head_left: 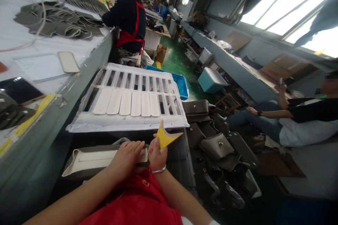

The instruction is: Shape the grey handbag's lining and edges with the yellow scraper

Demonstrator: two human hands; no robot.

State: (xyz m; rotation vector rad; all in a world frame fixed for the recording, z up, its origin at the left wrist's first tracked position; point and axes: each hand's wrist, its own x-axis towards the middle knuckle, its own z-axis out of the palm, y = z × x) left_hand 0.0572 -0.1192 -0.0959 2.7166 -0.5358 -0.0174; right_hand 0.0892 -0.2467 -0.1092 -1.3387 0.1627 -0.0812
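Yellow notched tool (166,138) gripped in right hand (157,155).
I see the left hand (128,156) laid open on a cream panel (92,159) over grey leather (82,174); beyond, six cream strips (126,104) on a white slotted rack (124,122), leather bags (218,145) rightward.

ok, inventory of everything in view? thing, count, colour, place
yellow notched-end hand tool: 1, yellow, in right hand
long cream-topped piece: 1, cream and grey-brown, under left hand
rounded cream strips: 6, on rack
slatted rack: 1, white, ahead
flat leather-like pieces: many, grey-brown, left table
rounded tan-edged panel: 1, cream, left table
paper sheet: 1, white, left table
dark glossy slab: 1, black, left table
leather-like bags: several, overlapping, grey-brown, right
open plastic crate: 1, blue, behind rack
lidded box: 1, turquoise, floor
cardboard box: 1, brown, floor
nearby people: 2, red apron ahead, dark top right
left hand: 1
right hand: 1, silver bracelet
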